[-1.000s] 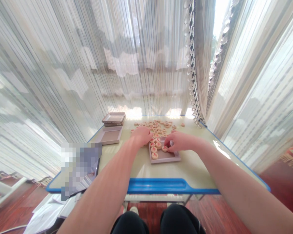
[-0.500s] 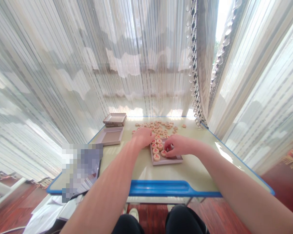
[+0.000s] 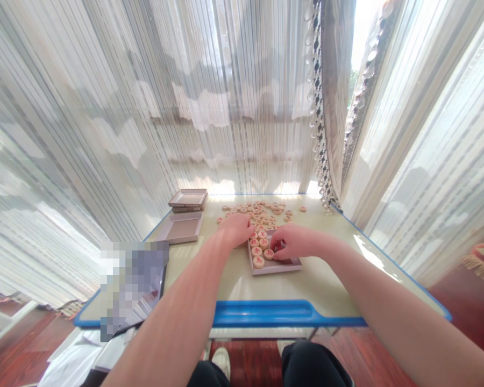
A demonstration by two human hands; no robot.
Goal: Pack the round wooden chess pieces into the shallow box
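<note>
A shallow grey tray [image 3: 284,265] lies on the pale table [image 3: 318,279] and holds several round wooden pieces with red marks [image 3: 260,252]. My left hand [image 3: 237,229] rests curled at the tray's far left corner, its fingertips touching a piece there. Over the tray's middle, my right hand [image 3: 297,242] has its fingers pinched together on a piece inside the tray. Beyond both hands, loose wooden pieces [image 3: 262,209] lie scattered on the table.
An empty grey tray [image 3: 181,227] and a stack of trays [image 3: 188,199] sit at the table's left back. A dark pixelated object [image 3: 133,279] covers the near left corner. Sheer curtains close in behind and on both sides. The blue table rim [image 3: 274,313] runs along the front.
My right hand has drawn slightly nearer and pinched down among the pieces in the tray. My left hand stayed at the tray's far left corner.
</note>
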